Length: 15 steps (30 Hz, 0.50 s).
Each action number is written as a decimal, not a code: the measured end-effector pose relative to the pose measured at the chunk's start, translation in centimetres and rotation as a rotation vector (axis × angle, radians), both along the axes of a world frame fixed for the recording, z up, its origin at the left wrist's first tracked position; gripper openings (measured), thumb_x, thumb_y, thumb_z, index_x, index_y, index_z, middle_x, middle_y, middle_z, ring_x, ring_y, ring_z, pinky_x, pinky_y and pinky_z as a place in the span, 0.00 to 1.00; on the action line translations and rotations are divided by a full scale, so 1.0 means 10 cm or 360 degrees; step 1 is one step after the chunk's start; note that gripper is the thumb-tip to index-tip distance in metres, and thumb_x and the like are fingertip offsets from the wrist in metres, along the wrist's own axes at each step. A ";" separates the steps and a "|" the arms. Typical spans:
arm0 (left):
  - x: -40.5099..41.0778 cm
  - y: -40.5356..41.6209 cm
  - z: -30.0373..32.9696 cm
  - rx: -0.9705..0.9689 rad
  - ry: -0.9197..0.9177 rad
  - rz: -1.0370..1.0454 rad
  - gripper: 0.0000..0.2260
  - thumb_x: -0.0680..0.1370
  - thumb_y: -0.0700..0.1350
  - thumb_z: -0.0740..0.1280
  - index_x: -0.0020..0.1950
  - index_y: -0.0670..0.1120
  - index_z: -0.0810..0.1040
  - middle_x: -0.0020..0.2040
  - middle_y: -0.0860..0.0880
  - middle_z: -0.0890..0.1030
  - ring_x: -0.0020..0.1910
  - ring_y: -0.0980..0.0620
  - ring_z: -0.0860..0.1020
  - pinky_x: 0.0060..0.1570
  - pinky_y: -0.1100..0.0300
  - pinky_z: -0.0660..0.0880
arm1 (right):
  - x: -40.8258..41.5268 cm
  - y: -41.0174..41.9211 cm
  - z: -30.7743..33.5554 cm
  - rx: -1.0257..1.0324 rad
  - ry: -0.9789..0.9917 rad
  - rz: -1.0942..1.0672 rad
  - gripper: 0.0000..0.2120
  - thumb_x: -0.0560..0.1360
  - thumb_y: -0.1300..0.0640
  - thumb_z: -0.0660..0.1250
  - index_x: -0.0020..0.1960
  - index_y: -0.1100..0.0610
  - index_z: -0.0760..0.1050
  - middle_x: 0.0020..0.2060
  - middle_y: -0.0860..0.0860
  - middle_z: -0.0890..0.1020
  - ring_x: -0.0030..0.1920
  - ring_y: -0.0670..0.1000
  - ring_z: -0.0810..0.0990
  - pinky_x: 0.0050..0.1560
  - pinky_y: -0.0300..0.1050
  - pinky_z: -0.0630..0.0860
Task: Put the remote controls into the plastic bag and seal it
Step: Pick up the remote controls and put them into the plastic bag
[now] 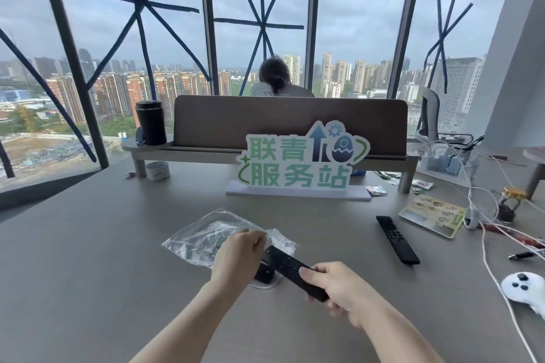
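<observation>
My left hand [236, 253] pinches the bag [206, 233] mouth, lifting it open for entry. My right hand [339, 289] grips one remote [290, 267] by its rear end, nose aimed at the opening. Another dark object, possibly already bagged, lies beneath. A second remote [396, 239] waits on the table [88, 274], well apart.

Clear crinkled plastic bag [206, 237] lying flat on the grey bench [88, 259], mouth lifted at its right end, slim black remote [290, 267] angled with its far end at the bag's mouth, second black remote [397, 239] lying flat well to the right
</observation>
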<state>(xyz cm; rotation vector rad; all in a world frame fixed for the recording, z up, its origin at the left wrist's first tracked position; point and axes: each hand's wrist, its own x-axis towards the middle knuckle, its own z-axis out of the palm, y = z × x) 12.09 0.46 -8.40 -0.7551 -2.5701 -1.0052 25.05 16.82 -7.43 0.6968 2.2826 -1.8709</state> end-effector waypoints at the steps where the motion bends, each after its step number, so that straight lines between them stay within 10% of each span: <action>1: 0.02 0.01 0.01 -0.0006 0.0003 -0.0004 0.11 0.78 0.50 0.61 0.53 0.55 0.82 0.50 0.51 0.83 0.49 0.46 0.79 0.43 0.55 0.75 | -0.13 -0.07 -0.03 -0.0115 0.0022 -0.0036 0.08 0.78 0.54 0.67 0.44 0.58 0.77 0.29 0.54 0.80 0.20 0.47 0.60 0.21 0.36 0.54; 6: 0.04 -0.05 -0.03 -0.0006 -0.0003 -0.0023 0.10 0.78 0.51 0.61 0.51 0.55 0.82 0.48 0.52 0.82 0.47 0.47 0.79 0.43 0.54 0.75 | -0.45 -0.21 -0.19 -0.0385 0.0330 -0.0495 0.05 0.78 0.65 0.64 0.48 0.61 0.78 0.35 0.56 0.79 0.26 0.50 0.75 0.26 0.41 0.76; 11: 0.00 0.00 -0.18 -0.0051 -0.0017 -0.0043 0.11 0.78 0.53 0.60 0.51 0.55 0.82 0.47 0.52 0.82 0.47 0.46 0.79 0.43 0.54 0.75 | -0.16 0.45 -0.37 0.0159 0.0331 -0.0976 0.10 0.74 0.67 0.60 0.45 0.60 0.80 0.37 0.54 0.81 0.28 0.54 0.74 0.29 0.46 0.74; 15: 0.00 0.12 -0.33 -0.0101 -0.0044 -0.0108 0.12 0.77 0.53 0.59 0.46 0.50 0.80 0.44 0.51 0.83 0.42 0.47 0.79 0.42 0.52 0.77 | 0.03 1.18 -0.37 0.0820 0.0097 -0.1257 0.15 0.76 0.59 0.62 0.60 0.57 0.78 0.53 0.58 0.80 0.49 0.61 0.79 0.51 0.53 0.76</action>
